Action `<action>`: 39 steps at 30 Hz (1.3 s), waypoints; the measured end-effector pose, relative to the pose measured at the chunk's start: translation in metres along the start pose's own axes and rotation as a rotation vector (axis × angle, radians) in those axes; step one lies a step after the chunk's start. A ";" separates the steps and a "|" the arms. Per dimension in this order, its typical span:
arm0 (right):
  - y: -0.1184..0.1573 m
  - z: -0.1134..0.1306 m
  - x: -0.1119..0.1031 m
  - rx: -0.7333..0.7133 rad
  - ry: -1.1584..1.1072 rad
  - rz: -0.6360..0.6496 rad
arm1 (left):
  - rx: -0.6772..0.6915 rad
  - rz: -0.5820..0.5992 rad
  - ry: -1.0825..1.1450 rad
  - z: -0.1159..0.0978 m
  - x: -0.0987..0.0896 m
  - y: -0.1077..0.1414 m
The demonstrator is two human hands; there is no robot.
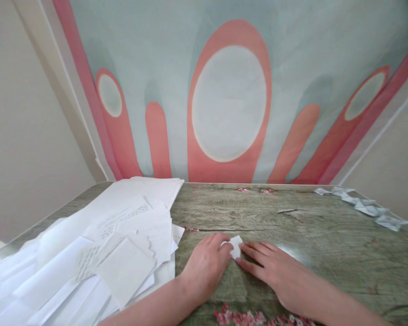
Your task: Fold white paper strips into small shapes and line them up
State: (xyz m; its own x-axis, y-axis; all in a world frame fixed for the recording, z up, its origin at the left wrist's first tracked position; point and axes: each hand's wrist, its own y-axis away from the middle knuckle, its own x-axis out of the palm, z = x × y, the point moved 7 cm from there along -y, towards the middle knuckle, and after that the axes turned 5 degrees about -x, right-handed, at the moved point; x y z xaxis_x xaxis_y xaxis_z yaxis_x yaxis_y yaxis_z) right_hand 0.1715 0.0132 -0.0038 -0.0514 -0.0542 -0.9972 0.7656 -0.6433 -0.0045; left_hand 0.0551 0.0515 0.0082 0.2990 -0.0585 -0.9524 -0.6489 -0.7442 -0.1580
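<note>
A wood-patterned table [220, 203] carries a loose heap of white paper [132, 271] at its left and a row of folded pieces [370, 209] toward its far right corner. The person's left hand [207, 262] is curled, whether pinching cannot be told; the right hand [275, 267] reaches with fingers extended. Between their fingertips, near the table's middle, is a small white paper [236, 246], probably light, easily creased and apt to slide, best held by opposite edges
</note>
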 end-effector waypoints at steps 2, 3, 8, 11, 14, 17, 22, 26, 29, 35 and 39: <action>0.000 0.000 0.000 -0.003 -0.011 -0.016 | 0.019 0.056 -0.157 -0.009 0.006 0.008; 0.000 0.000 -0.001 0.000 -0.014 -0.025 | 0.010 0.046 -0.219 -0.012 0.007 0.011; 0.001 0.000 -0.001 0.026 -0.023 -0.033 | -0.005 0.154 -0.273 -0.022 0.023 0.024; 0.000 0.000 -0.001 0.026 -0.021 -0.007 | -0.033 0.187 -0.248 -0.020 0.025 0.025; 0.000 0.001 0.000 0.033 -0.013 0.012 | -0.049 0.214 -0.230 -0.018 0.023 0.024; 0.000 0.001 0.000 0.050 -0.021 -0.002 | -0.051 0.225 -0.226 -0.019 0.022 0.023; 0.002 0.001 -0.001 0.061 -0.021 -0.013 | -0.056 0.223 -0.253 -0.020 0.025 0.023; 0.003 -0.001 -0.002 0.062 -0.033 -0.026 | -0.074 0.212 -0.255 -0.019 0.025 0.022; 0.003 -0.002 -0.003 0.073 -0.029 -0.038 | -0.073 0.218 -0.241 -0.019 0.024 0.022; -0.002 0.001 -0.007 0.044 -0.028 -0.074 | -0.064 0.198 -0.240 -0.018 0.023 0.023; -0.004 0.002 -0.011 0.033 -0.007 -0.106 | -0.073 0.191 -0.248 -0.018 0.023 0.022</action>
State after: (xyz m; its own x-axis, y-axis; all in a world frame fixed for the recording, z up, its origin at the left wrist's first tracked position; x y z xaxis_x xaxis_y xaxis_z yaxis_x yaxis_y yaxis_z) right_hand 0.1672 0.0148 0.0069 -0.1357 0.0107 -0.9907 0.7342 -0.6704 -0.1077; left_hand 0.0604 0.0212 -0.0125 -0.0082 -0.0445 -0.9990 -0.6224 -0.7817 0.0399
